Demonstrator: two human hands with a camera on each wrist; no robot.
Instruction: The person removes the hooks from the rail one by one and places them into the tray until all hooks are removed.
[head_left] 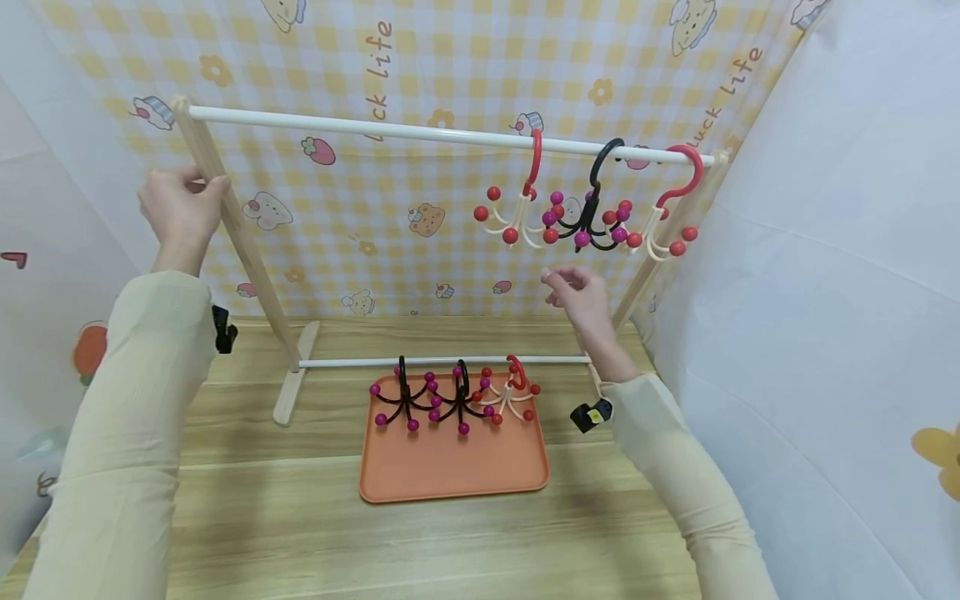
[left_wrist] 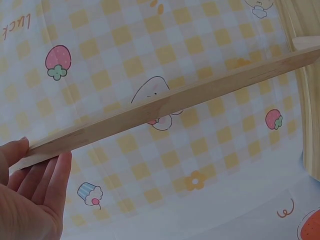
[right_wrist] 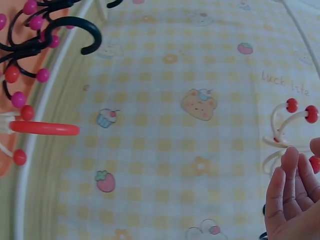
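My left hand (head_left: 183, 208) grips the left wooden post (head_left: 251, 258) of a rack, near its top. The left wrist view shows the thumb on one side of the post and the fingers on the other. My right hand (head_left: 585, 304) hovers below the hanging rotating hooks, fingers loosely bent, with nothing visible in it. From the white top rail (head_left: 330, 125) hang a red-and-cream hook (head_left: 536, 162), a black hook (head_left: 590, 208) with magenta balls, and another red-and-cream hook (head_left: 697, 177) at the right end.
An orange tray (head_left: 453, 467) on the wooden table holds two black hooks (head_left: 405, 392) and one red-and-cream hook (head_left: 517, 371) along its back edge. Behind the tray runs the white lower rail (head_left: 345, 363). A checked cloth (head_left: 465, 275) backs the rack.
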